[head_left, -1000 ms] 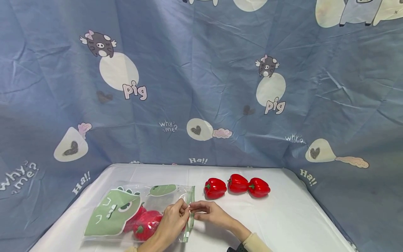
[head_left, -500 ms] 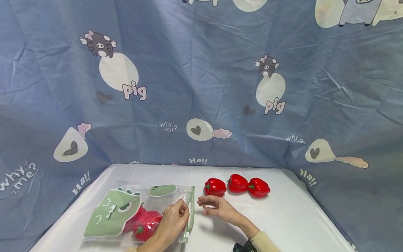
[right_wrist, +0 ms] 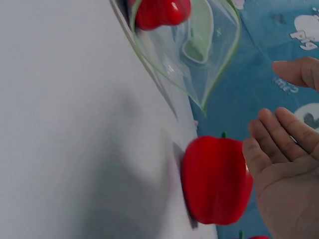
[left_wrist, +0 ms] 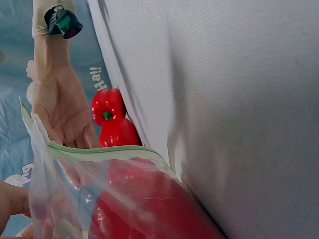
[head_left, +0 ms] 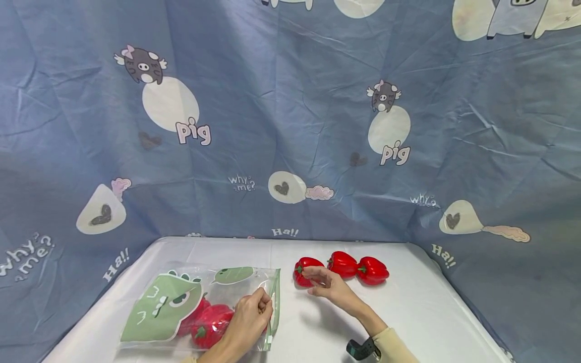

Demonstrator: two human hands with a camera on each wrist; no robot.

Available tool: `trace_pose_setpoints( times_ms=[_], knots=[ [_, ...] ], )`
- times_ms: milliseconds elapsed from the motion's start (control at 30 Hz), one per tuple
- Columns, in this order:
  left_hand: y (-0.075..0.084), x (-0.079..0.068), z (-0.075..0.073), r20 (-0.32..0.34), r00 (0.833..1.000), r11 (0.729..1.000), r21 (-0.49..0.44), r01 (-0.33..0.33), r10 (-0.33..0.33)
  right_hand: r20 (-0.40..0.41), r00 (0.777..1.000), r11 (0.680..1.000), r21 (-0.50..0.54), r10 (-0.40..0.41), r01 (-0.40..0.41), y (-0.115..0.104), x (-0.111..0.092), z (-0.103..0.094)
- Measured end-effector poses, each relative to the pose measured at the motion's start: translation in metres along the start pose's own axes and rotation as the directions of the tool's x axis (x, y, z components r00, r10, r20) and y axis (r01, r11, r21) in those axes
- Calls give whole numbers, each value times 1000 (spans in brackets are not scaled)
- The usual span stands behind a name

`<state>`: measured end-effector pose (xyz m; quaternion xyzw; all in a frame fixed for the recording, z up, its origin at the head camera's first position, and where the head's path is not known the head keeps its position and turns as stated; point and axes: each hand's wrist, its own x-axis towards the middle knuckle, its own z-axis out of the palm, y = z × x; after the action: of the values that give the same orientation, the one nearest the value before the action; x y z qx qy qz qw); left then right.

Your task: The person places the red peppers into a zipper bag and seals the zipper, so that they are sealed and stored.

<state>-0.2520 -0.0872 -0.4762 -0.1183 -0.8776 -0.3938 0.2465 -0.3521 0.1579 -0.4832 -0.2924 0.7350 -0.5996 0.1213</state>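
My left hand [head_left: 248,317] pinches the clear bag [head_left: 170,302] near its mouth, which faces 3 o'clock; my right hand [head_left: 333,290] holds nothing, thumb and fingers well spread, with the nearest loose pepper [head_left: 300,276] at its 10 o'clock. Two more, the middle pepper [head_left: 343,265] and the far pepper [head_left: 373,270], sit at its 1 and 2 o'clock on the desk [head_left: 417,312]. If my left pinch slackened, I think the limp film could sag and close the mouth, or a bagged pepper [head_left: 213,330] could roll out. A clumsy touch from my right fingers might send the nearest loose one rolling into its neighbour. I can't tell whether those fingers touch it; they cover its 3 o'clock side. My left fingertips are hard to make out, and so is the bagged count
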Motion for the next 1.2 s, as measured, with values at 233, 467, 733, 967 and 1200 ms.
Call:
trace_pose_setpoints(
  times_ms=[233, 467, 733, 967, 1200],
  knots=[
    [-1, -1, 0, 11, 1000, 1000, -17, 15, -14, -70, 998, 1000, 4, -1, 1, 0, 2, -13],
    [-2, -1, 1, 31, 999, 999, -32, 22, -21, -145, 989, 1000, 10, 25, -24, 8, 6, -21],
    [-3, 0, 1, 24, 1000, 1000, -24, 13, -12, -189, 981, 999, 5, 48, -48, 2, 11, -24],
    [-3, 0, 1, 16, 1000, 1000, -17, 16, -16, -222, 973, 998, 10, 57, -57, 19, 20, -27],
    [-2, 0, 1, 31, 999, 999, -30, 15, -14, -226, 972, 998, 7, 62, -62, 30, 25, -26]
  ],
)
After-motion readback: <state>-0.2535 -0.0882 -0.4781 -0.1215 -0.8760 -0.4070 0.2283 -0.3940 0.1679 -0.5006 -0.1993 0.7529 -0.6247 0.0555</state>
